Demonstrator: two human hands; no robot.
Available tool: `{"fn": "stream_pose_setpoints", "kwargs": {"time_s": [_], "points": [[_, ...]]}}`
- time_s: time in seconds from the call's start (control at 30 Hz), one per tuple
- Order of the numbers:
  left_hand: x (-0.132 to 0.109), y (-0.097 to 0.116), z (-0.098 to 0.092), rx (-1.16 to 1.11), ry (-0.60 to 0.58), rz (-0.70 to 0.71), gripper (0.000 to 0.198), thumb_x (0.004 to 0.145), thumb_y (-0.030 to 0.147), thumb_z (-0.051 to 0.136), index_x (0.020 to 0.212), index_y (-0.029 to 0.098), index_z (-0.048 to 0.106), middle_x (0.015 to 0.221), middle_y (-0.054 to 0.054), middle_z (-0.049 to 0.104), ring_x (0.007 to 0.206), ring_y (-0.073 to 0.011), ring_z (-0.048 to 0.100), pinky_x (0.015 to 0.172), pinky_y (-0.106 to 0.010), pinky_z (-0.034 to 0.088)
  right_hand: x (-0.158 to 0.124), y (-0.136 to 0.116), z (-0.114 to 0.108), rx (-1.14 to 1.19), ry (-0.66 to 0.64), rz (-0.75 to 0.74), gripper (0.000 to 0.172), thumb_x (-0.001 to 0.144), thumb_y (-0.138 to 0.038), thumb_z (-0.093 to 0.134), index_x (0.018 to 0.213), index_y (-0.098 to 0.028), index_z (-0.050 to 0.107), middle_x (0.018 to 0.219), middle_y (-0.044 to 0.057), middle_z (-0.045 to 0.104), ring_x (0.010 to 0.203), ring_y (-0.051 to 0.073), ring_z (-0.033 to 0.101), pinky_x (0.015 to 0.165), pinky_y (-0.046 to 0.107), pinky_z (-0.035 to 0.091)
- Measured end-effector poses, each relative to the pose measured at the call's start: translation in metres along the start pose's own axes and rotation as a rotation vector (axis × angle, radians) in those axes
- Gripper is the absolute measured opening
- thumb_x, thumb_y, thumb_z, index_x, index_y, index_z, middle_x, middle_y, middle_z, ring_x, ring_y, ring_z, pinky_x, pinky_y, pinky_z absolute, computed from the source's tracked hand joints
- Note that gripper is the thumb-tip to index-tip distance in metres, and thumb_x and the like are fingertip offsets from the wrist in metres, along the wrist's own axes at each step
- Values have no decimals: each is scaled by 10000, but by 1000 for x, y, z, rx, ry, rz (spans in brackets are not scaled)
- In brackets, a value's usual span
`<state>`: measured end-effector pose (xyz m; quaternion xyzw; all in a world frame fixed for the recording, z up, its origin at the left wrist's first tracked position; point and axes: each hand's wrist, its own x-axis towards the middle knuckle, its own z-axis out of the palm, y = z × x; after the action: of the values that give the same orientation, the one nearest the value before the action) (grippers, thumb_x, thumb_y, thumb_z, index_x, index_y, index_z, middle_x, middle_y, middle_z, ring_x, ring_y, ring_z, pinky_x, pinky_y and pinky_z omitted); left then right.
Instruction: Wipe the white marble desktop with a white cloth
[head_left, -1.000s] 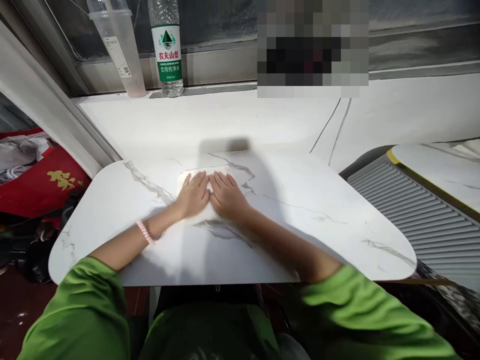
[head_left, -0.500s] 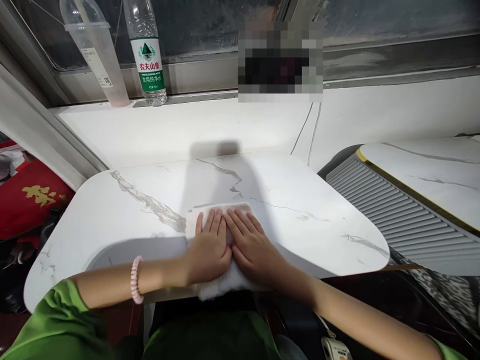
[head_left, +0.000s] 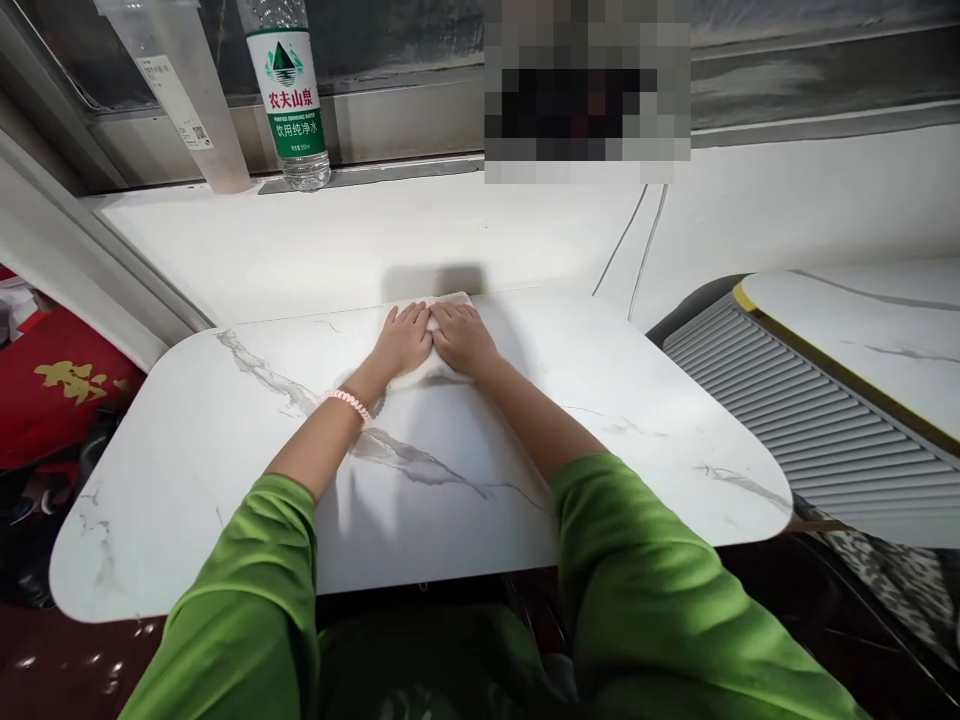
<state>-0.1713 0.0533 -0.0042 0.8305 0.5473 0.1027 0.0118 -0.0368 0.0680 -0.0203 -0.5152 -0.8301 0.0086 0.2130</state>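
A white cloth point(head_left: 429, 377) lies on the marble-patterned white table point(head_left: 255, 450), at its far edge by the wall. My left hand point(head_left: 405, 337) presses flat on the cloth's left part, fingers stretched forward. Beside it, my right hand point(head_left: 463, 338) rests flat on the right part, palm down. The two hands touch or nearly touch at the thumbs. Both arms reach far forward. A pink coiled band point(head_left: 347, 402) circles my left wrist. Much of the cloth is hidden under the hands.
On the window ledge stand a plastic cup point(head_left: 184, 110) and a water bottle point(head_left: 287, 100). Thin cables point(head_left: 637, 240) hang down the wall. At right is another table point(head_left: 862, 310) with a ribbed grey side. A red bag point(head_left: 67, 385) sits at left.
Both hands have slid the cloth forward, from near the table's front edge to its far edge. My arms have straightened out. The view has shifted slightly.
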Motion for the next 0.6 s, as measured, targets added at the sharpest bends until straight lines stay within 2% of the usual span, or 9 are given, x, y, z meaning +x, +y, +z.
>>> {"fn": "stream_pose_setpoints", "kwargs": {"time_s": [0.2, 0.33, 0.43, 0.53, 0.6], "points": [[-7, 1, -1, 39, -73, 9, 564, 969, 227, 306, 1488, 9, 321, 1579, -180, 290, 1471, -276, 253, 1212, -482, 125, -8, 0, -3, 8, -32, -33, 529, 861, -150, 333, 1338, -22, 521, 1403, 184, 548, 1322, 289, 449, 1132, 443, 279], [-28, 13, -6, 61, -100, 71, 575, 977, 259, 295, 1494, 7, 303, 1585, -185, 269, 1478, -278, 234, 1209, -487, 123, -38, -10, -16, -51, -80, -29, 564, 902, -177, 281, 1401, 24, 451, 1472, 192, 477, 1379, 300, 401, 1156, 472, 262], [-65, 42, -9, 59, -127, 135, 587, 981, 289, 290, 1495, 5, 304, 1581, -183, 277, 1481, -274, 228, 1212, -491, 133, -87, -17, -30, -94, -92, -59, 567, 925, -197, 263, 1407, 37, 447, 1476, 196, 471, 1387, 306, 400, 1165, 477, 271], [-111, 84, -10, 57, -72, 131, 591, 972, 298, 301, 1485, 6, 333, 1573, -192, 289, 1481, -287, 225, 1210, -509, 134, -147, -21, -46, -98, -28, -137, 547, 936, -206, 275, 1391, 20, 478, 1454, 189, 500, 1376, 294, 424, 1170, 467, 296], [-137, 112, -11, 56, -84, 130, 616, 963, 315, 319, 1481, -19, 330, 1565, -219, 286, 1476, -325, 224, 1201, -541, 141, -182, -22, -57, -79, 27, -192, 533, 936, -211, 295, 1385, 3, 488, 1432, 188, 525, 1367, 290, 439, 1162, 474, 321]]}}
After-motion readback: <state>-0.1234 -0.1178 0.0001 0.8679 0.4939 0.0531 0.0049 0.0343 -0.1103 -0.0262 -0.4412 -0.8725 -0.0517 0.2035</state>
